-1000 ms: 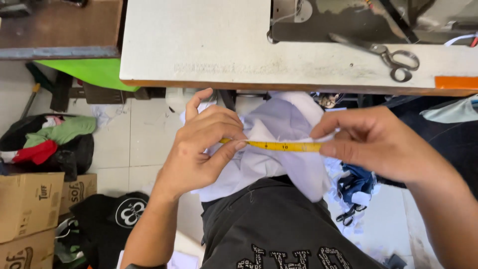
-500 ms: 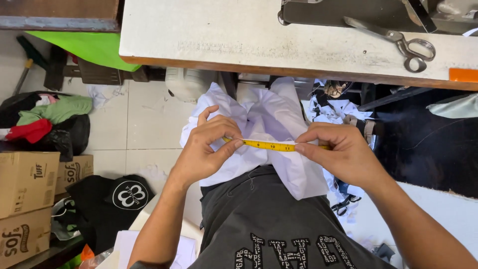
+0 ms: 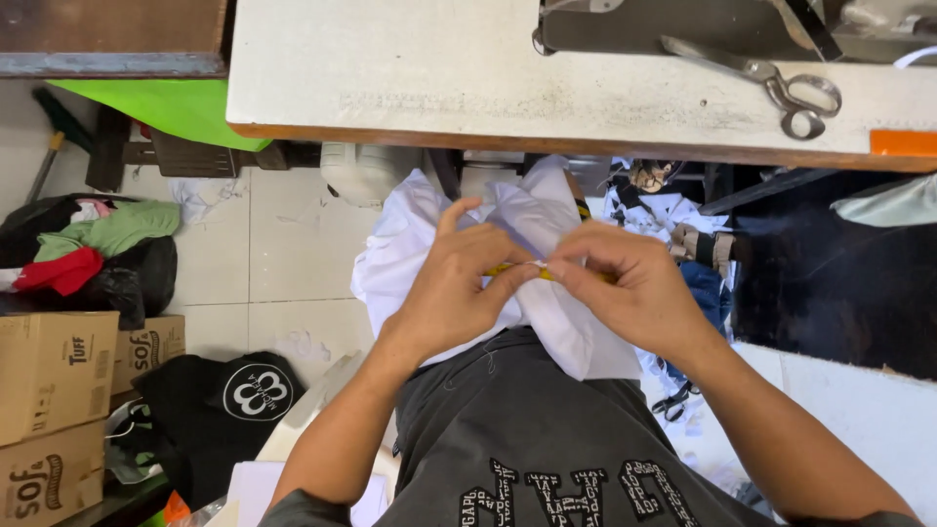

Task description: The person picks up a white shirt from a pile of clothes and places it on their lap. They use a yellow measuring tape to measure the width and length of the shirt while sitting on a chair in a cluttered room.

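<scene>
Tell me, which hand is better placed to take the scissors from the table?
Probably the right hand: the scissors lie on the table at its far right. The left hand is farther away. Both now pinch the tape.

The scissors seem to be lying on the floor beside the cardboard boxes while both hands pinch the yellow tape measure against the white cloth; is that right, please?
Not quite: in the head view the scissors lie on the table, not the floor. Both hands, left and right, do pinch the yellow tape measure against the white cloth.
</scene>
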